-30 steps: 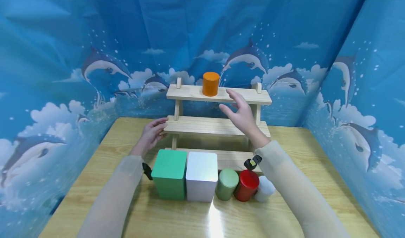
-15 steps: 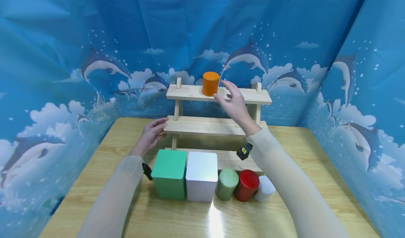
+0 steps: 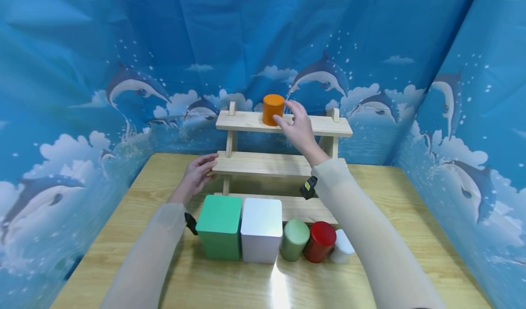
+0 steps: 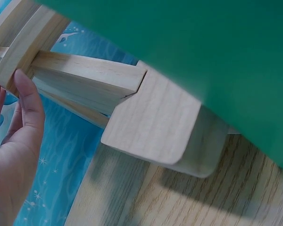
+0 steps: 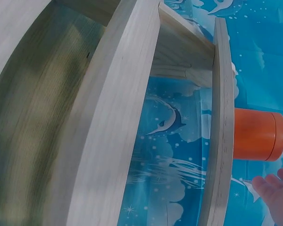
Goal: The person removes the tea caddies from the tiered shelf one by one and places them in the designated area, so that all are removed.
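An orange lidded canister (image 3: 273,108) stands upright on the top board of a three-tier wooden display shelf (image 3: 263,164). My right hand (image 3: 301,130) is just right of it, fingers spread and thumb tip overlapping its lower front edge. In the right wrist view, the fingers (image 5: 279,195) show a small gap from the canister (image 5: 257,134). At the left end of the middle board, my left hand (image 3: 196,175) pinches the wood. The left wrist view shows its thumb (image 4: 27,87) on the board's edge, other fingers partly out of frame.
Along the shelf's front stand a green box (image 3: 219,227), a white box (image 3: 261,230), a light green canister (image 3: 294,239), a red canister (image 3: 320,241) and a white canister (image 3: 342,246), partly behind my right sleeve. A blue dolphin-print curtain (image 3: 213,39) hangs behind the wooden table (image 3: 230,286).
My right hand has moved left along the top board, up to the orange canister. The left hand keeps its hold on the middle board; the canister has stayed in place.
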A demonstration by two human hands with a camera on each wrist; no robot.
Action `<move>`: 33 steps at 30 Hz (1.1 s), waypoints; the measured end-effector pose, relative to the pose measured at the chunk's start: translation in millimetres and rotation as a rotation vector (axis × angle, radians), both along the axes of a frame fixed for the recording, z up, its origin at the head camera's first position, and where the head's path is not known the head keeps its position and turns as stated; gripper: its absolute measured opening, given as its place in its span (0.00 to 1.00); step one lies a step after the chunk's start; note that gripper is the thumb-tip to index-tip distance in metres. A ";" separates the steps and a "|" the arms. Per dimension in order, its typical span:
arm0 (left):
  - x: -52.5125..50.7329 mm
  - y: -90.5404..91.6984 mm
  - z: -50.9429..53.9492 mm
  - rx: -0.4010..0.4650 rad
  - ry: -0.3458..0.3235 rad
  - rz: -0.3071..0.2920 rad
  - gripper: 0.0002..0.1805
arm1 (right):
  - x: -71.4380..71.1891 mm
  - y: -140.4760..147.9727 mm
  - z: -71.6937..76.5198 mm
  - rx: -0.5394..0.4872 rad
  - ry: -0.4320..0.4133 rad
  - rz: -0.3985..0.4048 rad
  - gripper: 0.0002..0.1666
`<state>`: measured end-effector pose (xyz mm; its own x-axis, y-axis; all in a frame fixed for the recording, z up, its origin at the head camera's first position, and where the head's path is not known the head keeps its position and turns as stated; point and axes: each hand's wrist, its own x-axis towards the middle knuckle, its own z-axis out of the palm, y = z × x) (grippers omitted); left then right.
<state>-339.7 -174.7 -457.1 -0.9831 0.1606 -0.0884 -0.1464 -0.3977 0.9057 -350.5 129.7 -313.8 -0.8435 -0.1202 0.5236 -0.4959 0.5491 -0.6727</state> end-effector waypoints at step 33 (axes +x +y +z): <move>0.4 -1.4 1.0 0.030 -0.012 -0.026 0.20 | -22.8 -17.8 1.1 -0.021 -0.041 -0.081 0.26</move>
<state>-339.4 -176.1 -456.0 -0.9773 0.1891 -0.0953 -0.1683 -0.4205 0.8916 -373.3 111.9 -312.7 -0.8707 -0.0404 0.4901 -0.4224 0.5719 -0.7032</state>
